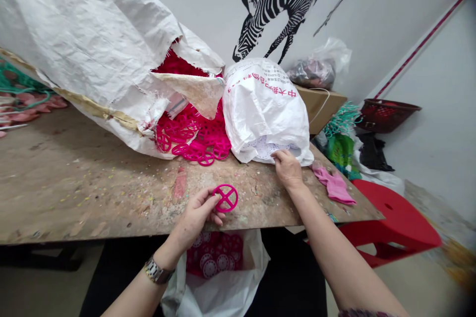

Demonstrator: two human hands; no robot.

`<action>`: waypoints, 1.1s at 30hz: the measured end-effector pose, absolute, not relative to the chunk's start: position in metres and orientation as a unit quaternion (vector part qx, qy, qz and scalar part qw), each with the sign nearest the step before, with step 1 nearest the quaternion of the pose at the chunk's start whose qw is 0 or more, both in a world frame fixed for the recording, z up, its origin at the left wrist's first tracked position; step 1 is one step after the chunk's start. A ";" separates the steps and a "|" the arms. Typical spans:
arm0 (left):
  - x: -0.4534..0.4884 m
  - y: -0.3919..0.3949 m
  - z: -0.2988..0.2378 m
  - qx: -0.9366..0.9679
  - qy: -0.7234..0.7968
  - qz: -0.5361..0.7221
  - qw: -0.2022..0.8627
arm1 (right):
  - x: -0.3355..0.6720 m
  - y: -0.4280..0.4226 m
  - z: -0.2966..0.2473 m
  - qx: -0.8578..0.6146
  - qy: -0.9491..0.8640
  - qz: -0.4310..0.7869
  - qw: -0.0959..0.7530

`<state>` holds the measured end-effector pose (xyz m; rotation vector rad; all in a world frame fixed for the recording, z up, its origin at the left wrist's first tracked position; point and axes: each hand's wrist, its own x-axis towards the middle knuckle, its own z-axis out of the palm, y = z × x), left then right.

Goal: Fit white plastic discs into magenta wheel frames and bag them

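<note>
Between the thumb and fingers of my left hand [199, 215] is a pink plastic wheel [227, 198] with crossed spokes, held over the table's front edge. My right hand [288, 168] reaches to the mouth of a white sack [264, 114], its fingertips pinched at the white patterned discs [266, 146] inside; whether one is gripped I cannot make out. Many more pink wheels [201, 133] spill from a large torn white sack [111, 54] on the left. Below the table edge, an open white bag [219, 294] holds pink wheels with white discs [210, 266] on them.
The worn wooden table [111, 193] runs across the view. A pink glove [336, 185] lies at its right end beside a red stool [390, 218]. Behind stand a cardboard box [323, 106] and a clear plastic bag [316, 72]. A red basket [388, 114] is by the wall.
</note>
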<state>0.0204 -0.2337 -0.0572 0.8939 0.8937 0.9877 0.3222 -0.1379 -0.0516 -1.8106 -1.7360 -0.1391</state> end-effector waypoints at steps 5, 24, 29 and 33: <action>0.021 -0.234 -0.057 0.414 0.400 0.439 0.690 | 0.321 -0.147 -0.045 -0.670 -0.646 -0.049 0.364; 0.012 -0.238 -0.042 0.321 0.284 0.342 0.836 | 0.204 -0.261 -0.059 -0.479 -0.589 0.277 0.589; 0.012 -0.243 -0.042 0.295 0.281 0.317 0.856 | 0.194 -0.271 -0.059 -0.491 -0.559 0.324 0.585; 0.012 -0.246 -0.046 0.310 0.287 0.328 0.845 | 0.195 -0.276 -0.058 -0.484 -0.552 0.368 0.571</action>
